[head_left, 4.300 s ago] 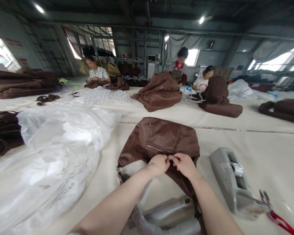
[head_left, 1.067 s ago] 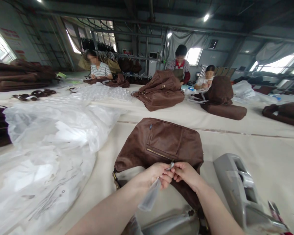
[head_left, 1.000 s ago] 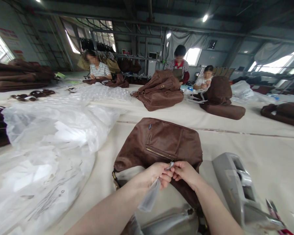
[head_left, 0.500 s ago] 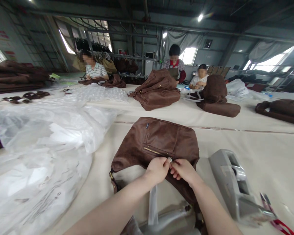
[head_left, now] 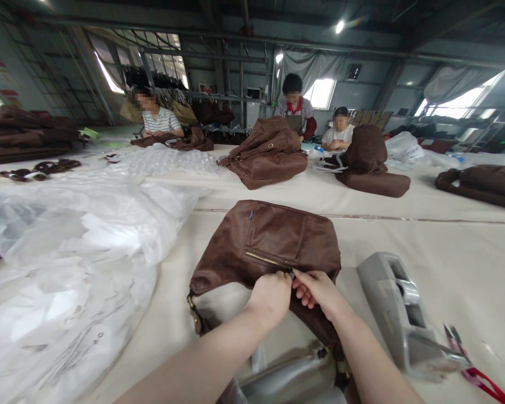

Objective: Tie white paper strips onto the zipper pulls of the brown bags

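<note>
Both bare hands meet at the lower end of the zip (head_left: 267, 258) on a brown bag (head_left: 278, 227), which lies flat on the pale table (head_left: 437, 252) in front of the person. Left hand (head_left: 271, 297) curled, fingertips closed in; right hand (head_left: 320, 289) pinching with thumb and forefinger. Between them, a small greyish piece (head_left: 292, 274), apparently gripped from both sides (pull or wrapping, cannot tell; the fingers cover most of it). Step in hand, as judged: close fingertip work on that piece, at the zip's end. Next move seems to call for one hand steadying the piece while the other works it snug, with light force so the zip and leather-like face are not tugged. Plastic-wrapped strap (head_left: 286, 377) below, nearer the person. Tape dispenser (head_left: 376, 280) to the right, red-handled snips (head_left: 474, 371) beside it, neither in hand.
</note>
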The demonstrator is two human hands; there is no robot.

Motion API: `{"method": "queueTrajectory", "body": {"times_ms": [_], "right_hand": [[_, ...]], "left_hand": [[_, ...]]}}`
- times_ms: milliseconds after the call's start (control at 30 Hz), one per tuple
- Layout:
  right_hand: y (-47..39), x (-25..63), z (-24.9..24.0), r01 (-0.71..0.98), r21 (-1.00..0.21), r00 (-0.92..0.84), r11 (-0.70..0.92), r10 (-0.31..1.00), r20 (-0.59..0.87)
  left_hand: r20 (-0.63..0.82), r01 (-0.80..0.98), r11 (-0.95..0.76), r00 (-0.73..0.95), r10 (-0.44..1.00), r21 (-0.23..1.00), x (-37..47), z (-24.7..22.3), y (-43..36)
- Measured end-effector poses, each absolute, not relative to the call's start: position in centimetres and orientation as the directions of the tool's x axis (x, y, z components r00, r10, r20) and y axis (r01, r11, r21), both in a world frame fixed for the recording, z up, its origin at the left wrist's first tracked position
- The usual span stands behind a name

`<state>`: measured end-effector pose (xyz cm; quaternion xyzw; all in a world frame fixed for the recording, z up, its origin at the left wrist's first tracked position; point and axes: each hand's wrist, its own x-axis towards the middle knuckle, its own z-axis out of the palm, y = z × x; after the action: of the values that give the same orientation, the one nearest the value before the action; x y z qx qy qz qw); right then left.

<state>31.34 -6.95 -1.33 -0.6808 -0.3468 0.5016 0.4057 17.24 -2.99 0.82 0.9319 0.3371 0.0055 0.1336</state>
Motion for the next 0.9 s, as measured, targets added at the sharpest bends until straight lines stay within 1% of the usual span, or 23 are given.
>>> {"method": "queueTrajectory", "body": {"times_ms": [67, 133, 200, 300, 367, 433, 467, 533, 600, 633, 700, 767, 900], "right_hand": [[-6.9, 31.4, -1.1, -0.008, -0.888, 0.262, -0.46, 0.856, -0.446], [-6.8, 31.4, -0.9, -0.044, -0.875, 0.262, -0.482, 0.84, -0.475], [-6.7, 31.3, -0.8, -0.035, -0.873, 0.271, -0.487, 0.836, -0.477], [-6.8, 31.1, -1.1, 0.044, -0.89, 0.279, -0.454, 0.861, -0.425], [-6.9, 31.1, -1.4, 0.094, -0.908, 0.265, -0.408, 0.89, -0.372], [-7.0, 31.2, -1.6, 0.106, -0.927, 0.248, -0.361, 0.912, -0.327], [-7.0, 31.2, -1.7, 0.094, -0.935, 0.243, -0.342, 0.918, -0.312], [-7.0, 31.2, -1.8, 0.049, -0.948, 0.237, -0.314, 0.926, -0.295], [-7.0, 31.2, -1.8, 0.014, -0.952, 0.235, -0.307, 0.926, -0.295], [-7.0, 31.2, -1.8, 0.008, -0.95, 0.234, -0.311, 0.924, -0.301], [-7.0, 31.2, -1.8, 0.013, -0.945, 0.232, -0.327, 0.92, -0.315], [-7.0, 31.1, -1.9, 0.02, -0.939, 0.229, -0.342, 0.916, -0.329], [-7.0, 31.1, -2.2, 0.031, -0.93, 0.2, -0.367, 0.914, -0.354]], "left_hand": [[-0.076, 0.632, -0.732, 0.768, 0.636, 0.253, 17.2, 0.8, -3.1], [-0.07, 0.629, -0.739, 0.771, 0.633, 0.243, 17.3, 0.7, -3.3], [-0.063, 0.619, -0.754, 0.781, 0.622, 0.221, 17.5, 0.5, -3.5], [-0.054, 0.604, -0.769, 0.792, 0.608, 0.207, 17.6, 0.1, -3.6], [-0.053, 0.611, -0.752, 0.783, 0.619, 0.246, 17.6, 0.0, -3.4], [-0.069, 0.64, -0.692, 0.749, 0.659, 0.333, 17.4, -0.1, -3.0], [-0.081, 0.659, -0.637, 0.718, 0.691, 0.399, 17.3, 0.0, -2.8], [-0.132, 0.659, -0.436, 0.629, 0.766, 0.612, 17.2, -0.1, -2.2], [-0.214, 0.579, -0.184, 0.551, 0.807, 0.794, 17.3, -0.2, -1.6], [-0.259, 0.529, -0.079, 0.534, 0.805, 0.845, 17.4, -0.4, -1.4], [-0.342, 0.463, 0.068, 0.54, 0.769, 0.884, 17.6, -0.7, -1.0], [-0.42, 0.416, 0.193, 0.567, 0.709, 0.888, 17.7, -0.9, -0.8], [-0.527, 0.319, 0.43, 0.639, 0.56, 0.844, 17.3, -0.8, -0.2]]}}
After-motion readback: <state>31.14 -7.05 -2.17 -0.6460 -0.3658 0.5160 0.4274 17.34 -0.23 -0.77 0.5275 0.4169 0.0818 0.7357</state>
